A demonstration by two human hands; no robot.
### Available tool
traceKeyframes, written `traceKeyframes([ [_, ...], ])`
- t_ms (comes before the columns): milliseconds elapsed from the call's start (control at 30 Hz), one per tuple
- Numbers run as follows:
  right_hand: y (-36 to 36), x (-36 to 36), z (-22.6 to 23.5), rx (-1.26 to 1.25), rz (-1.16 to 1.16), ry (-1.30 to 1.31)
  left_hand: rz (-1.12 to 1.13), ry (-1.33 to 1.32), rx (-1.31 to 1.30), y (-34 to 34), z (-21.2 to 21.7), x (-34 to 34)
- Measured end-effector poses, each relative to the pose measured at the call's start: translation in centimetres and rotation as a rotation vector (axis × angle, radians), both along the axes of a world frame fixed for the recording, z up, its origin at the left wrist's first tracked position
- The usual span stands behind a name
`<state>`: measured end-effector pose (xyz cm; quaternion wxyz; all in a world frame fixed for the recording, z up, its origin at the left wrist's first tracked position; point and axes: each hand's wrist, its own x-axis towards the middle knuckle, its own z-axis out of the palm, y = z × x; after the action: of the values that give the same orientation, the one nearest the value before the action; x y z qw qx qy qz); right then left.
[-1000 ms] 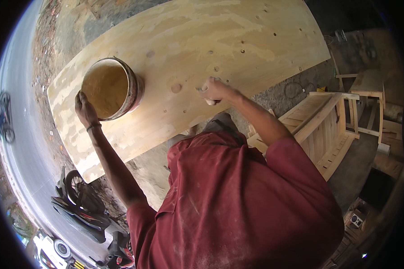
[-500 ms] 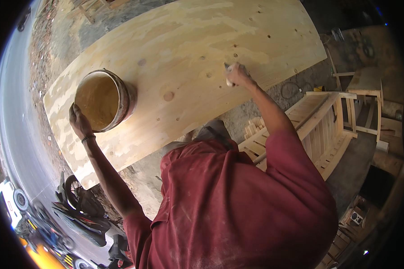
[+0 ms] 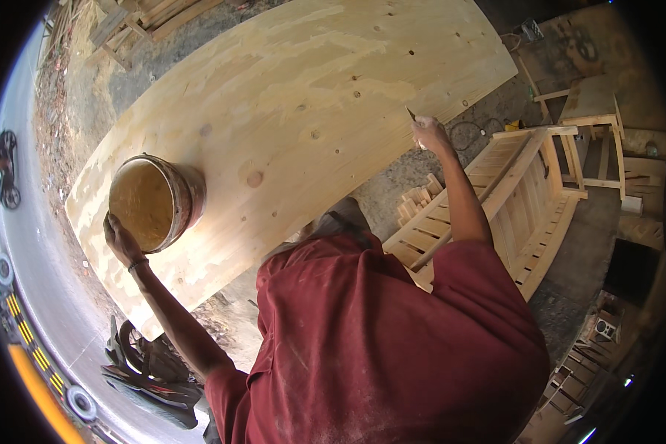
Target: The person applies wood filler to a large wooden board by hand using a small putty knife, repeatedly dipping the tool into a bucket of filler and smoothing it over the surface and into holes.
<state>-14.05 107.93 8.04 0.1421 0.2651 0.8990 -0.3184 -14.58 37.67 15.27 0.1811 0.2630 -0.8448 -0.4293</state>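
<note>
A large plywood sheet [image 3: 296,140] lies in front of me, its face marked with pale smeared patches and dark knots. On its left part a round bucket [image 3: 189,194] is tipped, its mouth turned toward the left and its inside coated in yellowish-brown residue. My left hand [image 3: 122,240] grips the near-left rim of this bucket, fingers curled over the edge. Above the sheet's near edge, toward the right, my right hand [image 3: 430,135] is closed round a putty knife [image 3: 410,113]. Only its thin dark blade shows, pointing up and left; the handle is hidden in my whitish-stained fingers.
Right of me stands a slatted wooden frame [image 3: 496,192], with short wood offcuts [image 3: 419,200] beside it. Farther right is a wooden table [image 3: 592,111]. A parked motorcycle [image 3: 152,374] stands at lower left, near a road [image 3: 48,274] with passing vehicles. Stacked timber [image 3: 163,16] lies beyond the sheet.
My right hand with the putty knife has moved right, toward the sheet's near edge, and the blade now shows. My left hand stays on the bucket rim. The whole view has shifted slightly.
</note>
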Motion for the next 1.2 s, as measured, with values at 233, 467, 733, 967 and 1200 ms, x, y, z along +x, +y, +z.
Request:
traceKeyframes([
  [233,-0.3,-2.4,-5.5,0.069,0.112,0.222,-0.052,-0.012,-0.075,-0.6,-0.5,-0.2],
  [467,-2.6,-1.6,-3.1,0.197,0.583,0.050,-0.027,-0.004,-0.058,-0.9,-0.2,0.1],
  [733,1.5,-4.1,-5.7,-0.127,-0.104,0.125,-0.071,0.017,-0.071,-0.4,-0.6,-1.0],
  [967,1.0,-5.7,-1.3,-0.184,0.170,-0.248,-0.051,0.012,-0.061,-0.9,-0.8,-0.5],
  [1200,-4.6,-6.0,-2.8,-0.265,0.151,-0.102,-0.038,0.018,-0.052,-0.6,-0.5,-0.3],
])
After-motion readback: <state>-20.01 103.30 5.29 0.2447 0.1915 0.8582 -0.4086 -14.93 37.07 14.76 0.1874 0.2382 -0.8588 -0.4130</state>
